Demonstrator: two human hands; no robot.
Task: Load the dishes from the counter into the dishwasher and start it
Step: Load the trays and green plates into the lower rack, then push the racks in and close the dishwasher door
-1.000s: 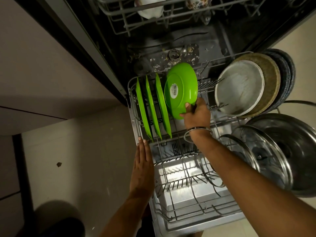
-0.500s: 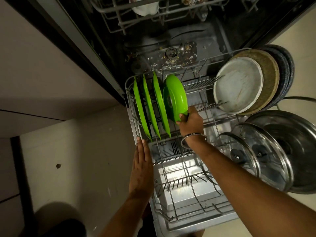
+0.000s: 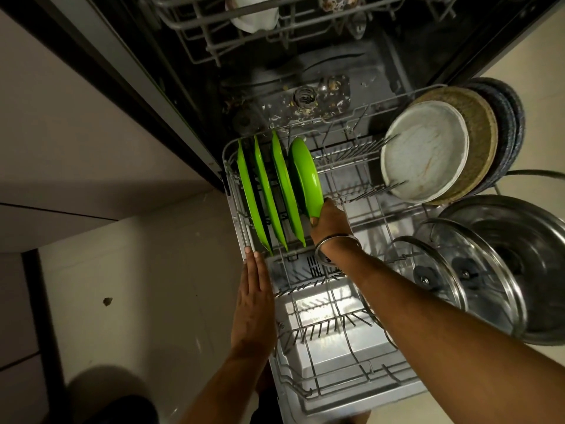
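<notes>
1 green bowl, right hand gripping rim

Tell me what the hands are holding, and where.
Right hand grips the round green plastic bowl by its near rim; left hand holds nothing.

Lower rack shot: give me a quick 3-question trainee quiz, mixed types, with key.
1. True or false: the right hand grips a green bowl.
2. How many green plates stand on edge left of that bowl?
3. The left hand is: A) holding a glass lid, B) lying flat along the lower rack rim, C) reaching into the upper rack.

Key: 1 true; 2 three; 3 B.
</notes>
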